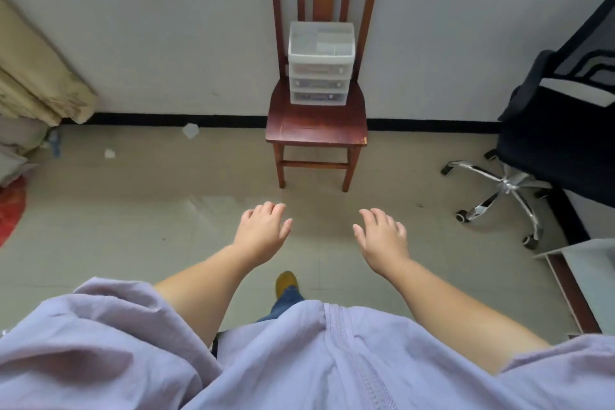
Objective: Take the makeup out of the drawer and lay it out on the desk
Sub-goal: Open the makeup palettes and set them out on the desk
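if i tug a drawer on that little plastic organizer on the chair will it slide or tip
Probably slides: the drawer unit looks like thin translucent plastic, so light, and sits on a smooth wooden chair seat. It is taller than its base, so tipping seems possible. Steadying it with one hand would help.

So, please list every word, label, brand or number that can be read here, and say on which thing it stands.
None can be read.
Drawer unit on the wooden chair: coloured contents show through the fronts, too blurred to read.
Office chair, both hands, floor scraps: no text visible.
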`<state>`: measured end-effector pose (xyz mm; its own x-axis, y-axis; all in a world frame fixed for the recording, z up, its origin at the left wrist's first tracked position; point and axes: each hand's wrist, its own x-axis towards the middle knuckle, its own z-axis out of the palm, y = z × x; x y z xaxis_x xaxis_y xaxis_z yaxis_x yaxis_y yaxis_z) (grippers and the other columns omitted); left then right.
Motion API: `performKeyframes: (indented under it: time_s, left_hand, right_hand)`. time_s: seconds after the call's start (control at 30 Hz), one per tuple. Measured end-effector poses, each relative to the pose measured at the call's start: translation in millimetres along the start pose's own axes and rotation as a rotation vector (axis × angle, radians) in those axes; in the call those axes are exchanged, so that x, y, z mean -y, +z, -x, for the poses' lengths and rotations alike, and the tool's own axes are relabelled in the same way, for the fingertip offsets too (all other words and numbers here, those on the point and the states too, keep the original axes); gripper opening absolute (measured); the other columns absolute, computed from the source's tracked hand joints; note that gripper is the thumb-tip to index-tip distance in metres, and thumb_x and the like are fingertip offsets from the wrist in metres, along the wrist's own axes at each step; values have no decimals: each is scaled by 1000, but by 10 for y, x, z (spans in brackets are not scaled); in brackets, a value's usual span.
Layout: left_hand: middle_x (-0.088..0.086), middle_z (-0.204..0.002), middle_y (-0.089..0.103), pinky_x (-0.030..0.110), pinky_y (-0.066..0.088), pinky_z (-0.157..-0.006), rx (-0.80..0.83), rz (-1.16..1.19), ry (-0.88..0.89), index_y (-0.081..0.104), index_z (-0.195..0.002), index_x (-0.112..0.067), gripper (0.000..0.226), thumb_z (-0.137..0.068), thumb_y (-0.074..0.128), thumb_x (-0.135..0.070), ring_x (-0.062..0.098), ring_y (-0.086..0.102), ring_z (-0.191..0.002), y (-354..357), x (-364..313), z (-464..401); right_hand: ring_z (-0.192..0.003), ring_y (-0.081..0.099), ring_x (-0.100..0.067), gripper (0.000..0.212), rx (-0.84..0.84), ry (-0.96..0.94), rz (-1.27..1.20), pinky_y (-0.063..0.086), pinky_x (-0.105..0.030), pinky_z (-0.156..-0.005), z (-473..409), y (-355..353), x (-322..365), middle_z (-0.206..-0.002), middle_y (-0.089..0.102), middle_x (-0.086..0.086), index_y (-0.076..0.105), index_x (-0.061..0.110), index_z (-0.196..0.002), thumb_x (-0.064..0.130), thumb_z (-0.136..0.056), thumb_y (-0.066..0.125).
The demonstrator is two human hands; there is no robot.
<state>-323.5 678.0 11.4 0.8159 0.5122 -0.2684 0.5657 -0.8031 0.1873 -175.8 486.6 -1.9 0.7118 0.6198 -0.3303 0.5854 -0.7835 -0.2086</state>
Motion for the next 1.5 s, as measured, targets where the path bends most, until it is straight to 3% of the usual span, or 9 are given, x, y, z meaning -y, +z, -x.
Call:
performKeyframes:
  time_s: [0.37,0.73,0.87,0.93,1.03,1.17,1.23,1.33,1.5]
  left_hand:
    - [7,-122,52,36,31,-97,-50,20,30,46,-128,-15,39,-98,35,-37,26,47,-114,-945,284,-2505]
    - [11,-127,50,41,35,-96,-56,184,-131,44,-133,-11,40,-98,37,-31,30,46,-116,-1286,275,-4729]
    - [14,-128,49,40,35,-95,-69,185,-31,44,-133,-7,38,-97,38,-16,33,45,-116,-1230,381,-5388]
    - [15,-134,47,41,30,-103,-74,130,36,43,-134,-5,42,-93,40,-7,33,42,-122,-1170,471,-5694]
    - [10,-135,46,44,13,-114,-13,48,76,43,-136,-12,42,-94,42,-10,28,40,-126,-1044,594,-6078]
    - [10,-106,61,44,25,-107,-87,70,183,65,-112,-13,25,-95,48,-19,30,54,-105,-950,762,-6418]
    - [11,-99,64,41,27,-103,-126,90,227,70,-105,-12,24,-93,50,-21,31,57,-100,-958,801,-6487]
    - [10,-98,64,39,23,-104,-143,110,242,71,-105,-14,24,-93,52,-23,30,57,-100,-960,811,-6495]
    - [8,-100,63,35,21,-104,-164,130,256,71,-107,-18,25,-94,50,-23,27,54,-101,-951,819,-6497]
  right_hand:
    - [-134,32,-21,47,-15,20,-30,19,-40,-112,-2342,-830,287,-148,34,-1,32,22,-143,42,-100,29]
    - [-128,40,-25,46,133,-105,-104,28,-41,-107,-4730,-1275,322,-143,41,-5,35,19,-142,38,-101,30]
    - [-115,50,-26,41,239,57,-456,43,-36,-91,-5346,-1123,465,-135,46,-9,38,17,-139,30,-101,32]
    - [-105,53,-20,39,272,206,-691,44,-30,-83,-5637,-1021,591,-131,51,-8,39,18,-138,21,-100,31]
    - [-106,54,-16,41,284,556,-1265,49,-33,-93,-6037,-890,812,-131,51,-8,37,16,-139,7,-99,32]
    - [-113,57,-26,36,88,975,-1973,49,-40,-91,-6461,-831,1049,-117,53,-15,48,7,-129,1,-97,31]
    - [-107,58,-26,34,20,1103,-2087,48,-40,-91,-6548,-821,1115,-110,53,-15,56,6,-118,2,-96,29]
    - [-93,59,-21,34,12,1116,-2106,49,-41,-91,-6504,-773,1166,-111,56,-12,60,11,-99,-3,-94,30]
    - [-90,60,-21,33,21,1087,-2107,50,-39,-88,-6248,-618,1195,-101,60,-12,55,6,-115,-4,-93,32]
